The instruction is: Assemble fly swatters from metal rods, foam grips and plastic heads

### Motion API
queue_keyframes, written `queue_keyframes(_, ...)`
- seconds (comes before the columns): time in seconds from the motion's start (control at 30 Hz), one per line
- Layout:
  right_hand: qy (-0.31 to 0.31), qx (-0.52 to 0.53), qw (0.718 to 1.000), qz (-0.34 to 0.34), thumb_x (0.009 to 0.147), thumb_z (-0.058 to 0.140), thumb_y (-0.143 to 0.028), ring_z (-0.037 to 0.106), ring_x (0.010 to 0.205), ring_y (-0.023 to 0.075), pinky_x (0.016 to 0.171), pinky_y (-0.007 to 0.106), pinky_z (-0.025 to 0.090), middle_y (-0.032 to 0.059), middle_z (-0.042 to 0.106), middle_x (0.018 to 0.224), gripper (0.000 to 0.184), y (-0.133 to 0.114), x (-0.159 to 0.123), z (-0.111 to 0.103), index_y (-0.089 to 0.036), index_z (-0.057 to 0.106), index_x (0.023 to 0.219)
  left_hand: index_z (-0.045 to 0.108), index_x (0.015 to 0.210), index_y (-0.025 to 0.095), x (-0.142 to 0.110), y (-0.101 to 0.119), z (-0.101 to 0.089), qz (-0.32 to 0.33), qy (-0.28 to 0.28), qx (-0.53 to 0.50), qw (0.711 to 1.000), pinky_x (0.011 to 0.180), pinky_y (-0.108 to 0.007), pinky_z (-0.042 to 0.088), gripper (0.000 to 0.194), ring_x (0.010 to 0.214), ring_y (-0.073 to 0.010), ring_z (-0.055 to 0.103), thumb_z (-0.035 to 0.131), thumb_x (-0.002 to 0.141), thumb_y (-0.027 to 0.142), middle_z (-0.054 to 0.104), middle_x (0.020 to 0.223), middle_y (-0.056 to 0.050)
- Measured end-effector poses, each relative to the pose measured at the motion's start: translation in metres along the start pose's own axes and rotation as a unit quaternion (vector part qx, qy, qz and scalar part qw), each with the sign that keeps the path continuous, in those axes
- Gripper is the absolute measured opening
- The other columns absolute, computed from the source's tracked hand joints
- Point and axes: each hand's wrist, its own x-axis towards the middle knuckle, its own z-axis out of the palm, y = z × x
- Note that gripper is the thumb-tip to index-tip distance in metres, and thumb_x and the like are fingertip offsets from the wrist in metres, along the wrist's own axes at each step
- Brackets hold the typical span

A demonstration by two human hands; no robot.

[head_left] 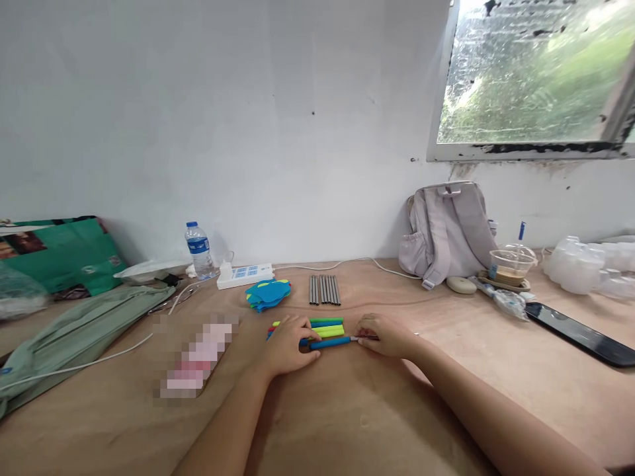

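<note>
A blue foam-like tube (332, 342) lies crosswise in front of me, its left end between the thumb and fingers of my left hand (292, 344). At its right end a thin metal tube (354, 339) meets it; how far one goes inside the other I cannot tell. My right hand (383, 335) pinches this metal tube, and most of it is hidden by the fingers. Just behind lie several coloured tubes, among them a yellow tube (330, 330) and a green tube (327, 320), partly covered by my left hand. Farther back, several metal tubes (325, 289) are lined up side by side.
Blue and yellow flat pieces (268, 294) are piled at back left, near a power strip (245, 275) and a water bottle (199, 251). A blurred-out flat object (201, 357) lies left. At right are a backpack (449, 231), a plastic cup (513, 263) and a black slab (580, 334).
</note>
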Motion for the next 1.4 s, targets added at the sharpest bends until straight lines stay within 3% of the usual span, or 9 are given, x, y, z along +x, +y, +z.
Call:
queue_keyframes(0.27,0.003,0.017,1.0,-0.016,0.081,0.047,-0.024,0.054,0.07,0.0163,0.062,0.026,0.04,0.005,0.062,0.077,0.014,-0.002,0.001,0.002,-0.017,0.059,0.08,0.067,0.088,0.028,0.001,-0.006,0.003,0.003,-0.017,0.008,1.0,0.079,-0.034,0.034,0.021,0.087,-0.0199,0.049,0.063,0.068,0.033,0.056,0.087,-0.001)
queue_keyframes(0.57,0.0,0.053,0.998,-0.033,0.08,0.048,-0.019,0.056,0.081,0.0173,0.072,0.028,0.042,0.0054,0.063,0.088,0.016,-0.001,0.0,0.006,-0.018,0.061,0.089,0.064,0.084,0.023,0.005,-0.002,0.013,0.037,-0.018,0.001,0.999,0.077,-0.032,0.037,0.016,0.086,-0.0193,0.05,0.054,0.077,0.033,0.059,0.085,-0.003)
queue_keyframes(0.97,0.033,0.09,0.993,-0.063,0.086,0.04,-0.021,0.053,0.093,0.0167,0.082,0.029,0.042,0.0071,0.057,0.102,0.022,-0.003,-0.002,0.0,-0.02,0.056,0.102,0.058,0.084,0.021,0.004,0.003,0.008,0.048,0.019,0.003,0.999,0.078,-0.033,0.038,0.018,0.085,-0.019,0.052,0.044,0.083,0.032,0.061,0.089,-0.003)
queue_keyframes(1.2,0.043,0.045,0.998,-0.022,0.088,0.039,-0.034,0.057,0.084,0.017,0.073,0.028,0.042,0.0035,0.06,0.098,0.028,-0.002,-0.003,-0.004,-0.028,0.055,0.11,0.053,0.095,0.023,0.002,0.005,0.007,0.022,0.027,-0.042,0.999,0.084,-0.034,0.037,0.021,0.088,-0.0183,0.054,0.037,0.087,0.034,0.062,0.097,-0.001)
queue_keyframes(1.4,0.083,0.03,0.996,-0.027,0.073,0.058,-0.031,0.055,0.089,0.0196,0.075,0.03,0.041,0.0051,0.058,0.103,0.036,-0.016,-0.005,-0.001,-0.022,0.047,0.106,0.051,0.096,0.022,0.001,0.009,0.01,0.01,-0.004,-0.076,0.997,0.073,-0.029,0.041,0.02,0.084,-0.0182,0.054,0.039,0.085,0.035,0.061,0.093,-0.002)
